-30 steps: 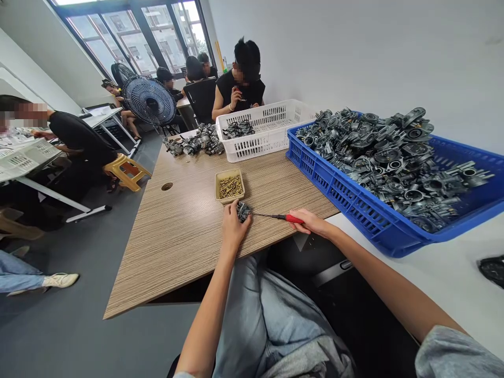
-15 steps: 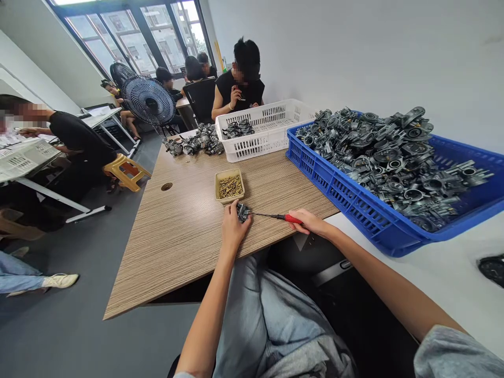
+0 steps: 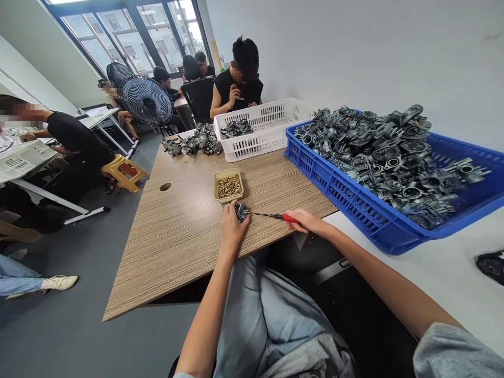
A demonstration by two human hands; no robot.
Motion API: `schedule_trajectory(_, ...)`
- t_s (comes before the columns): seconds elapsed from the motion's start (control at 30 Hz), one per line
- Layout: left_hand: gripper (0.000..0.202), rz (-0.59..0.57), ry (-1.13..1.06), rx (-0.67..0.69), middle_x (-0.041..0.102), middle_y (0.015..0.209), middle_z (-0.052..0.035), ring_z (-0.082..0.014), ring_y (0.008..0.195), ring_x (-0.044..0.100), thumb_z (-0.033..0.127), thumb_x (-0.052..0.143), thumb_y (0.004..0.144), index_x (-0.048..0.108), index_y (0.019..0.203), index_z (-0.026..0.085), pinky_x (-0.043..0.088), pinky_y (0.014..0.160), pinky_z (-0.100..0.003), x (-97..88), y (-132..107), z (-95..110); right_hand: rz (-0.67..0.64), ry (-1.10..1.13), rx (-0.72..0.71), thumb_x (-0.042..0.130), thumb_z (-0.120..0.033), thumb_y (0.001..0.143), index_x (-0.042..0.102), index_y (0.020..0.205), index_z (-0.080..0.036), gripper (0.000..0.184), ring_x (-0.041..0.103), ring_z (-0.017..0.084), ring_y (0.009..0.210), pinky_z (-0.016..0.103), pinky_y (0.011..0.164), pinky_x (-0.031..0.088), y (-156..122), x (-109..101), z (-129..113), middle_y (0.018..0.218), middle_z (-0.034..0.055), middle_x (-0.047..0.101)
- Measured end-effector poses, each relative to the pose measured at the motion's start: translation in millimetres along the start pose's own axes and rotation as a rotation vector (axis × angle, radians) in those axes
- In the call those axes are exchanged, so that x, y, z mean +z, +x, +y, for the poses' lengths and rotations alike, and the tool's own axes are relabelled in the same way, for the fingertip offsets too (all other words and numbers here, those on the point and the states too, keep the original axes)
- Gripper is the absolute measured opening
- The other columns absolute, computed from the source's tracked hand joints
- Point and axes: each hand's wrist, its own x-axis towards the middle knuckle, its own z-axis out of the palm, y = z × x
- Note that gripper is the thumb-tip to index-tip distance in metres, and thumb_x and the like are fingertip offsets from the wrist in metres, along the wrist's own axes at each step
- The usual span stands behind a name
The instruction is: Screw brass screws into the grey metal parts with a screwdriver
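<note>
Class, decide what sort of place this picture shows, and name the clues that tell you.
Probably an assembly workshop: a blue crate heaped with metal parts, a tray of small brass-coloured pieces, and a screwdriver in the right hand.

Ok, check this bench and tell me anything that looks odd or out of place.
Mostly orderly, with no clear damage. A pile of loose parts lies on the table beside the white crate, though other parts sit inside it. The blue crate is heaped well above its rim, so parts could slide out.

A workshop: blue crate (image 3: 401, 239) of metal parts (image 3: 370, 149), red screwdriver (image 3: 290, 217), wooden worktable (image 3: 177, 231).
</note>
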Motion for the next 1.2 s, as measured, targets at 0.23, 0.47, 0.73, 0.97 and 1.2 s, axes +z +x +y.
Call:
schedule_trajectory(0.23,0.064,0.02,0.012,0.008,0.064,0.143,-0.0145,-0.0331,0.134,0.066,0.025,0.078,0.095,0.054,0.155,0.025,0.057,0.117,-0.05,-0.3,-1,0,-0.016,0.004,0.014,0.042,-0.086,0.106,0.073,0.083,-0.019,0.078,0.033,0.014,0.047,0.033,0.061,0.034,1,-1,0,0.045,-0.0071,0.039)
schedule_trajectory(0.47,0.064,0.006,0.022,0.005,0.064,0.142,-0.0151,-0.0337,0.135,0.065,0.025,0.079,0.094,0.054,0.153,0.023,0.057,0.117,-0.051,-0.9,0,-2,0.066,-0.004,-0.018,0.064,-0.089,0.096,0.06,0.094,-0.023,0.066,0.033,0.013,0.063,0.03,0.06,0.027,-1,3,-7,0.07,-0.0081,0.041)
schedule_trajectory(0.73,0.063,0.022,0.023,0.002,0.064,0.14,-0.0136,-0.0334,0.133,0.066,0.027,0.079,0.095,0.054,0.152,0.025,0.058,0.114,-0.05,-0.5,0,0,0.122,0.007,-0.02,0.077,-0.072,0.095,0.056,0.094,-0.025,0.051,0.038,0.014,0.065,0.029,0.061,0.03,-3,6,-1,0.071,-0.0078,0.047)
schedule_trajectory(0.97,0.063,0.022,0.038,-0.002,0.064,0.14,-0.0151,-0.0355,0.132,0.067,0.026,0.079,0.094,0.054,0.152,0.023,0.06,0.111,-0.051,-1.2,0,0,0.217,0.001,-0.062,0.069,-0.072,0.101,0.063,0.082,-0.024,0.052,0.049,0.016,0.062,0.031,0.062,0.039,-1,10,-4,0.064,-0.0039,0.056)
schedule_trajectory(1.2,0.063,0.016,0.04,0.009,0.064,0.14,-0.0158,-0.0357,0.132,0.066,0.026,0.078,0.094,0.054,0.152,0.023,0.06,0.112,-0.052,-1.8,0,0,0.219,-0.025,-0.032,0.055,-0.081,0.105,0.073,0.082,-0.02,0.067,0.043,0.016,0.055,0.033,0.06,0.036,4,12,3,0.054,-0.0038,0.048)
